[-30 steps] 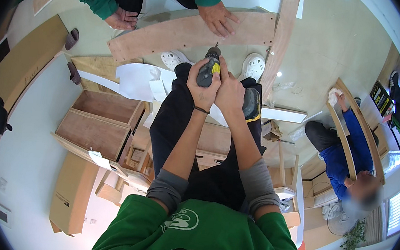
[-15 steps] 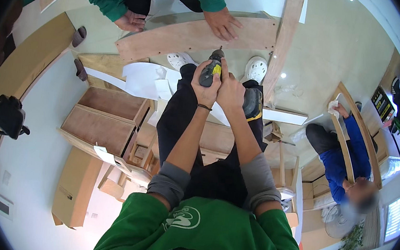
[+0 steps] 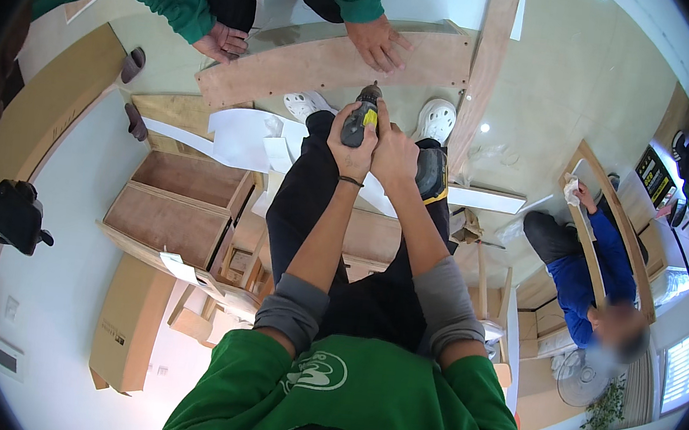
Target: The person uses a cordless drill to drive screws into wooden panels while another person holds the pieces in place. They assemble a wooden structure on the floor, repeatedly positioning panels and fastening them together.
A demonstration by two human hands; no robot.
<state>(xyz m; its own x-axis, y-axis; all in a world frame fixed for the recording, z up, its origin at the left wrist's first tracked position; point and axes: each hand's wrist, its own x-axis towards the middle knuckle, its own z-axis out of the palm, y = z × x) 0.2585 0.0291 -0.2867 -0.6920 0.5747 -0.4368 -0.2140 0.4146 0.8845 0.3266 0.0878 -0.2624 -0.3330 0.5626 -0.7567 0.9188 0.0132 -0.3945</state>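
My left hand (image 3: pixel 352 153) is closed around the left side of a black-and-yellow power drill (image 3: pixel 356 131). My right hand (image 3: pixel 394 155) wraps its other side, index finger stretched along the body toward the chuck. The bit points away from me, with its tip close to the near edge of a long, curved wooden board (image 3: pixel 292 72); whether they touch I cannot tell. Several screw holes dot the board's face. A co-worker in green sleeves has one hand (image 3: pixel 378 42) flat on the board and the other hand (image 3: pixel 222 42) at its left part.
A long wooden plank (image 3: pixel 487 63) meets the board's right end. By my right thigh is a black-and-yellow tool part (image 3: pixel 431 174). White sheets (image 3: pixel 253 133) and a wooden drawer unit (image 3: pixel 175 207) lie left. Another person in blue (image 3: pixel 587 280) holds a wooden frame (image 3: pixel 625 230) at right.
The whole view has shifted slightly, so the scene sits a little further left. Both hands keep their grip on the drill, and the co-worker's hands stay on the board.
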